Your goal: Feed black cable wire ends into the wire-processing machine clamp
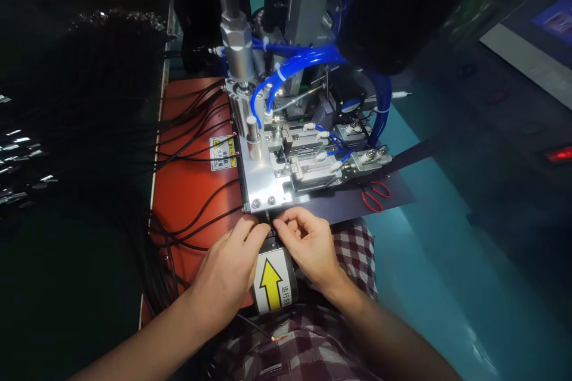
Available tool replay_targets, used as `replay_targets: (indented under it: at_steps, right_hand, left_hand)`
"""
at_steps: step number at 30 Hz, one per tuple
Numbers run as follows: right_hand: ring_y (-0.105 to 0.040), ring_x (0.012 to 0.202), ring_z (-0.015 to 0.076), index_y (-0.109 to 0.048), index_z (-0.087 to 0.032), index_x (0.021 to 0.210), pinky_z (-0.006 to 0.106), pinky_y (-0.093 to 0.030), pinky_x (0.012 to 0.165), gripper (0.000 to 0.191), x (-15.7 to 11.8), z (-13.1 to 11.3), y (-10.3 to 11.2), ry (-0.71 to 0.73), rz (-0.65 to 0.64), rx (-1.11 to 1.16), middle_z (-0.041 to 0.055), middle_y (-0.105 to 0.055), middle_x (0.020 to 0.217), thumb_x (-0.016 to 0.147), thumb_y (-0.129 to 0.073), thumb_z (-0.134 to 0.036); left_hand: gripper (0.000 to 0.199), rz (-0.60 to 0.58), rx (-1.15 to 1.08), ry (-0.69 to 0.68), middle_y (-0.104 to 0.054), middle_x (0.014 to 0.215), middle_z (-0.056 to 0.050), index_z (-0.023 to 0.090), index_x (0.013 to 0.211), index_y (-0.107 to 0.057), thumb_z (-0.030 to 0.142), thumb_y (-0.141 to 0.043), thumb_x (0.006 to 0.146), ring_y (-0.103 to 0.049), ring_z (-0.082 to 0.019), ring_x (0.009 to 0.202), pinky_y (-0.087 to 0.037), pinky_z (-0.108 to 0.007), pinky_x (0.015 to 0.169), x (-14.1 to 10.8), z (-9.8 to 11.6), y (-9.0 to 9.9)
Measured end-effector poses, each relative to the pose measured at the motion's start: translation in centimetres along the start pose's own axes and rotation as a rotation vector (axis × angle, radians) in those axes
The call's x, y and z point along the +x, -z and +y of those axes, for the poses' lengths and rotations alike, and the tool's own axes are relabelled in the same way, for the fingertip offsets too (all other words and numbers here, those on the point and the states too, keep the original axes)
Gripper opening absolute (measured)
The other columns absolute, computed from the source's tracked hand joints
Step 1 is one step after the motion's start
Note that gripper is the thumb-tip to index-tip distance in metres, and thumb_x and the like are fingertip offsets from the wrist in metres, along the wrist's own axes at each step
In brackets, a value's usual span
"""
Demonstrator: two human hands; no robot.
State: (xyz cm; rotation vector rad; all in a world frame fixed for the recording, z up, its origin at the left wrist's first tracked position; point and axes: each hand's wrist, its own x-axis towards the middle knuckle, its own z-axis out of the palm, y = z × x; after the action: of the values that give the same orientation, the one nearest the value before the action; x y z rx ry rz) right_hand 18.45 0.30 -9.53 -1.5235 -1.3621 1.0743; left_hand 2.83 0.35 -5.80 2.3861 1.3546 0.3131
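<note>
My left hand (235, 259) and my right hand (310, 244) meet at the front edge of a metal machine, just above a cylinder bearing a yellow arrow label (271, 286). Both have thumb and fingers pinched close together, nearly touching each other. Between the fingertips is a small, dark, thin piece, mostly hidden, whose kind I cannot make out. Directly beyond them lies the machine's shiny metal plate (263, 181) with bolts. A black cable with a bare copper end (279, 339) rests over my checkered clothing.
Black cables (196, 223) cross the orange panel (192, 184) at left, with a large bundle beside it. Pneumatic cylinders (313, 169) and blue air hoses (308, 59) sit on the machine. Red-handled scissors (376, 195) lie on the dark plate at right.
</note>
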Motion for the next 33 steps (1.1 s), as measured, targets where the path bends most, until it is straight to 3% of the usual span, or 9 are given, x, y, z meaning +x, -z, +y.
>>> replay_targets:
  at_steps: [4, 9, 14, 20, 27, 33]
  right_hand:
    - [-0.033, 0.044, 0.0088, -0.054, -0.02, 0.071, 0.023, -0.028, 0.044, 0.012, 0.2, 0.4, 0.1, 0.018, -0.031, 0.06, -0.0073, -0.038, 0.051, 0.081, -0.056, -0.025]
    - [-0.038, 0.049, 0.0096, -0.055, -0.019, 0.073, 0.023, -0.03, 0.046, 0.01, 0.1, 0.9, 0.4, -0.086, -0.062, 0.277, -0.0048, -0.046, 0.057, 0.08, -0.056, -0.025]
    - [-0.038, 0.048, 0.0094, -0.055, -0.018, 0.07, 0.023, -0.03, 0.045, 0.014, 0.3, 0.9, 0.2, -0.257, -0.06, 0.44, -0.0047, -0.047, 0.056, 0.076, -0.06, -0.03]
    - [-0.026, 0.042, 0.0066, -0.054, -0.016, 0.067, 0.021, -0.019, 0.04, 0.018, 0.0, 1.6, 0.2, -0.464, -0.042, 0.559, -0.0083, -0.037, 0.047, 0.073, -0.061, -0.032]
    - [-0.036, 0.049, 0.0083, -0.058, -0.015, 0.073, 0.021, -0.028, 0.045, 0.02, -1.7, 0.3, 0.8, -0.275, -0.077, 0.327, -0.0042, -0.046, 0.057, 0.078, -0.061, -0.034]
    - [-0.036, 0.05, 0.0095, -0.057, -0.018, 0.068, 0.023, -0.03, 0.049, 0.013, -1.1, -0.3, 1.0, -0.088, -0.04, -0.018, -0.0056, -0.04, 0.053, 0.08, -0.056, -0.023]
  left_hand:
    - [0.026, 0.006, 0.007, -0.009, -0.057, 0.093, -0.009, 0.014, 0.102, -0.056, 0.007, -0.037, 0.086, -0.062, -0.021, 0.076, -0.054, -0.032, 0.063, 0.1, 0.0, 0.0]
    - [0.027, -0.006, 0.001, 0.0, -0.057, 0.096, -0.01, 0.013, 0.104, -0.056, 0.006, -0.038, 0.085, -0.062, -0.022, 0.077, -0.054, -0.034, 0.063, 0.0, 0.0, 0.1]
    - [0.028, -0.01, 0.003, 0.006, -0.057, 0.096, -0.01, 0.014, 0.104, -0.057, 0.005, -0.038, 0.085, -0.062, -0.022, 0.079, -0.055, -0.034, 0.066, 0.1, 0.0, 0.1]
    - [0.03, -0.001, 0.009, -0.019, -0.056, 0.092, -0.011, 0.011, 0.107, -0.058, 0.006, -0.041, 0.083, -0.062, -0.023, 0.076, -0.055, -0.034, 0.062, 0.1, -0.1, -0.1]
    - [0.031, 0.009, -0.003, -0.018, -0.054, 0.092, -0.011, 0.012, 0.107, -0.061, 0.005, -0.042, 0.082, -0.062, -0.022, 0.075, -0.055, -0.033, 0.061, 0.0, -0.3, -0.2]
    - [0.029, 0.034, -0.021, -0.048, -0.053, 0.09, -0.009, 0.013, 0.108, -0.06, 0.009, -0.045, 0.083, -0.059, -0.02, 0.073, -0.053, -0.03, 0.06, 0.0, -0.5, -0.2]
